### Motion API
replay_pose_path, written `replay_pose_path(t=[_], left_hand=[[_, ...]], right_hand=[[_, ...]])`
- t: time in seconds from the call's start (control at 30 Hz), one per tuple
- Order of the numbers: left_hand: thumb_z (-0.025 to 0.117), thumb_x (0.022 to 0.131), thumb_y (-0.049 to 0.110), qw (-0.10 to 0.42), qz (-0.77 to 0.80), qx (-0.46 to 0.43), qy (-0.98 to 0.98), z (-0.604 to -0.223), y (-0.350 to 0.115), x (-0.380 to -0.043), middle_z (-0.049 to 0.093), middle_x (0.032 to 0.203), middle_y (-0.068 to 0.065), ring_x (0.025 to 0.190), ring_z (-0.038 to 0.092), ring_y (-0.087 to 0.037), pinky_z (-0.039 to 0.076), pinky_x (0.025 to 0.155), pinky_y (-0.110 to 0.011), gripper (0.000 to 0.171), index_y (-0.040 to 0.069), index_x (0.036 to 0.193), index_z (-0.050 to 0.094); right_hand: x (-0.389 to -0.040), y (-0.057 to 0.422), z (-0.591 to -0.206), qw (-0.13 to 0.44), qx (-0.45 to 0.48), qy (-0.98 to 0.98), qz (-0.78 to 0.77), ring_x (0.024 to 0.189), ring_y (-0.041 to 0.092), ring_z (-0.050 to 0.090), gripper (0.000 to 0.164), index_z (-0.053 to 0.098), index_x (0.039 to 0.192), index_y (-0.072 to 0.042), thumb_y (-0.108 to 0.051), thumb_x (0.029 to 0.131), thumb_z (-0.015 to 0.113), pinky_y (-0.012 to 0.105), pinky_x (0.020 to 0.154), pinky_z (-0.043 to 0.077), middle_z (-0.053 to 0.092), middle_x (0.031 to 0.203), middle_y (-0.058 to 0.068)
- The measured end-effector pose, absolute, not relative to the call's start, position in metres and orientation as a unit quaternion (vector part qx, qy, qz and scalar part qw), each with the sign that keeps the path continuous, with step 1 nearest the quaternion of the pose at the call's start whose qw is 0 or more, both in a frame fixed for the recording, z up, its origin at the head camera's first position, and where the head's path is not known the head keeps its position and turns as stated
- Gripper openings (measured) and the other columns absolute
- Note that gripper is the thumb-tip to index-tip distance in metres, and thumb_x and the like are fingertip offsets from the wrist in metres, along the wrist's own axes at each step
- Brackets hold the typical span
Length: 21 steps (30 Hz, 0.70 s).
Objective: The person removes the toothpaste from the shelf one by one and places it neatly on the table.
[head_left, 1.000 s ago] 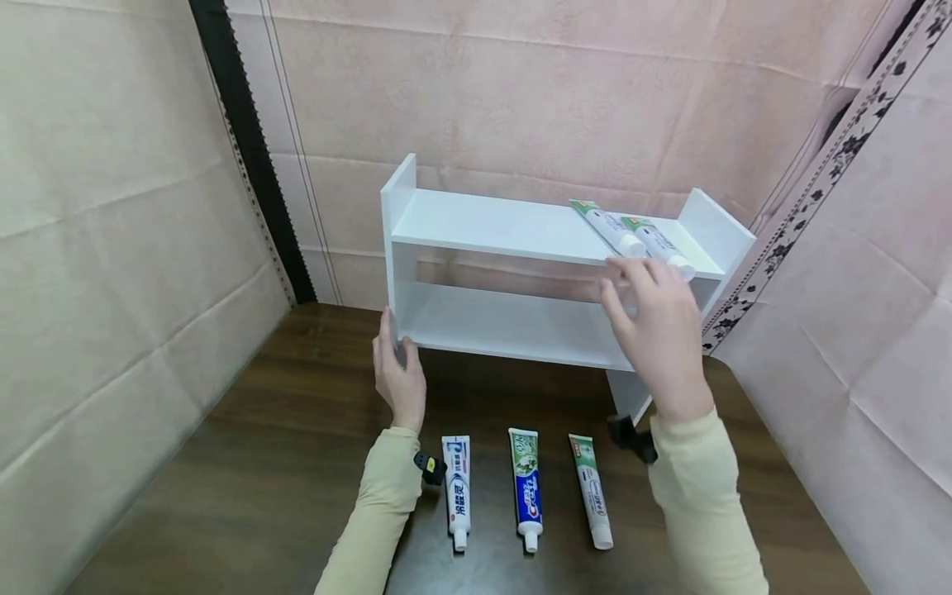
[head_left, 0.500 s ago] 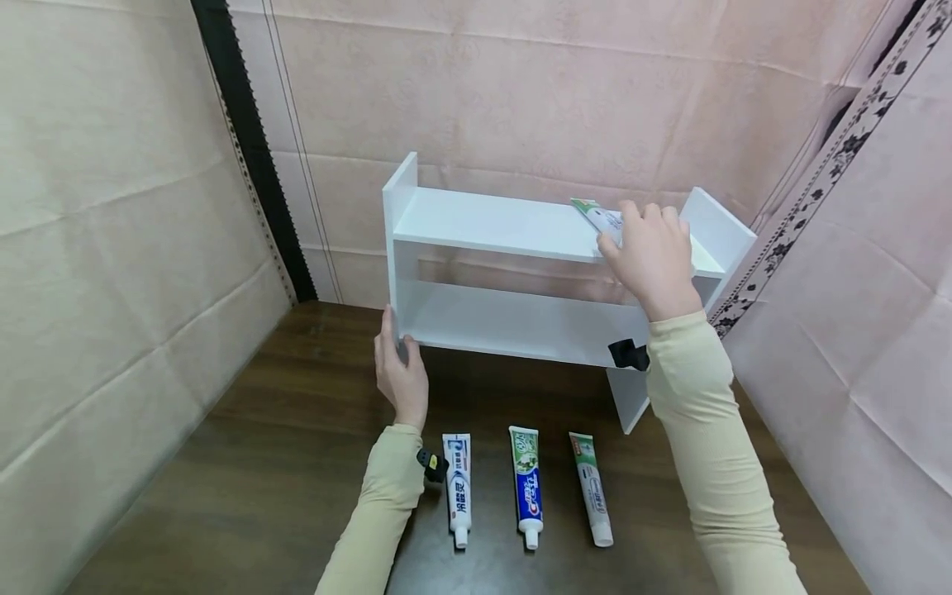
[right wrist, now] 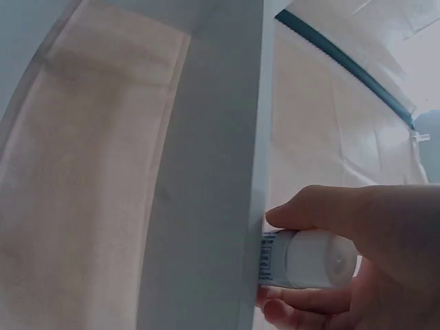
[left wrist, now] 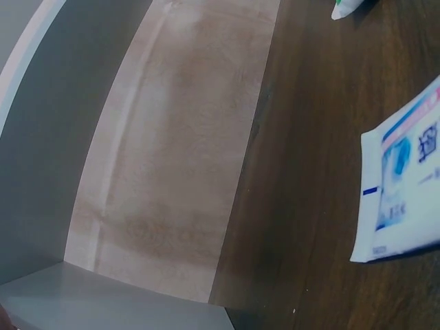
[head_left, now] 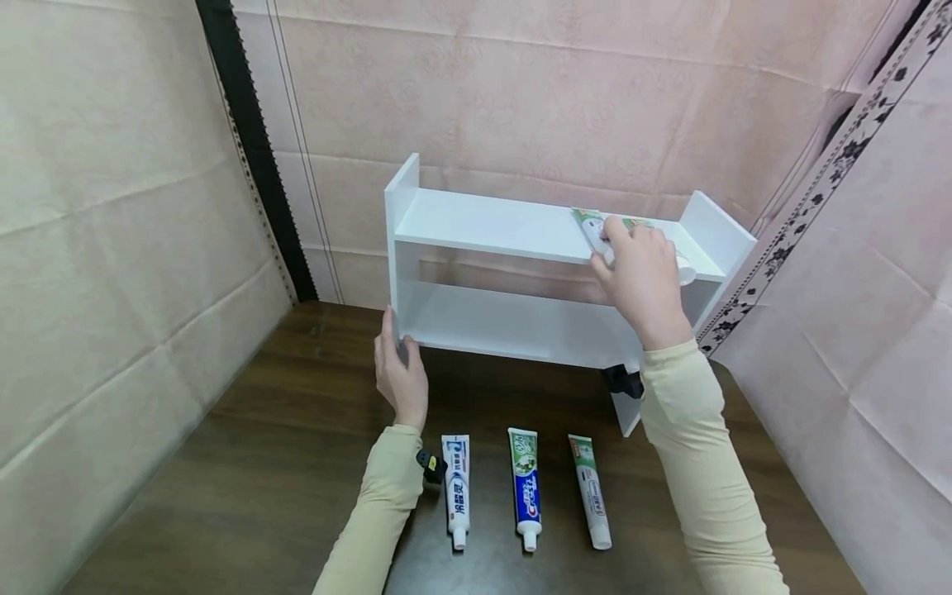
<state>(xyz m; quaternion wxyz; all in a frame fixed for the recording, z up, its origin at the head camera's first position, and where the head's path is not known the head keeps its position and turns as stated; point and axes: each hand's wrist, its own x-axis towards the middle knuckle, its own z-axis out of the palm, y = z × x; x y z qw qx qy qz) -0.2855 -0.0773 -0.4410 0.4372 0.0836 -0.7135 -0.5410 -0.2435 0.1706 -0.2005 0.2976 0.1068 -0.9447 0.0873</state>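
Note:
A white two-tier shelf [head_left: 506, 325] stands against the back wall. My left hand [head_left: 402, 379] grips its left side panel low down, thumb at the front edge and fingers along the outside. On the upper tier, my right hand [head_left: 645, 277] holds a toothpaste tube [head_left: 592, 225] with a green end. The right wrist view shows thumb and fingers on either side of the tube's white cap [right wrist: 320, 258], which sticks out past the shelf edge. Another toothpaste tube lies just to the right, mostly behind the hand, its white cap [head_left: 686, 271] showing.
Three toothpaste tubes lie in a row on the dark wooden table [head_left: 245, 487]: a white and blue one [head_left: 457, 487], a green and blue one [head_left: 525, 486] and a green and white one [head_left: 590, 487]. Pale cloth walls [head_left: 565, 99] enclose the table.
My right hand has risen from in front of the caps, passed over the tubes and come down on the left one, which has slid slightly forward. My left hand stays on the side panel.

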Motion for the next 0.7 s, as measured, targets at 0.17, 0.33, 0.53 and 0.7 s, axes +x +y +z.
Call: replay_pose_path(t=[0.17,0.33,0.53,0.7], left_hand=[[0.051,0.100,0.020,0.431,-0.545,0.083,-0.714,-0.441,-0.077,-0.285,0.057,0.131,-0.008,0.110,0.059,-0.030,0.053,0.081,-0.048,0.052,0.038,0.147,0.038],[0.051,0.100,0.020,0.429,-0.548,0.087,-0.713,-0.444,-0.077,-0.285,0.057,0.130,-0.009,0.110,0.059,-0.030,0.053,0.083,-0.049,0.053,0.038,0.147,0.037],[0.050,0.100,0.020,0.442,-0.535,0.090,-0.714,-0.444,-0.077,-0.285,0.058,0.129,-0.009,0.104,0.059,-0.029,0.050,0.072,-0.044,0.051,0.036,0.147,0.039],[0.049,0.100,0.020,0.447,-0.531,0.092,-0.713,-0.441,-0.077,-0.285,0.059,0.129,-0.008,0.098,0.057,-0.030,0.041,0.065,-0.037,0.052,0.039,0.147,0.038]], right_hand=[[-0.235,0.168,-0.207,0.325,0.127,-0.932,0.101,0.083,0.038,0.047,0.021,0.055,0.105,0.001,-0.010,0.087,0.055,0.050,0.078,0.039,0.059,0.089,0.026],[-0.227,0.168,-0.213,0.316,0.131,-0.932,0.123,0.079,0.033,0.044,0.021,0.053,0.106,-0.001,-0.011,0.087,0.054,0.042,0.069,0.035,0.056,0.085,0.022],[-0.213,0.171,-0.220,0.323,0.142,-0.923,0.154,0.070,0.031,0.045,0.018,0.054,0.102,-0.003,-0.011,0.085,0.053,0.036,0.060,0.032,0.055,0.078,0.018],[-0.197,0.174,-0.231,0.353,0.145,-0.909,0.170,0.066,0.029,0.050,0.022,0.057,0.105,-0.003,-0.013,0.086,0.054,0.036,0.056,0.035,0.064,0.082,0.019]])
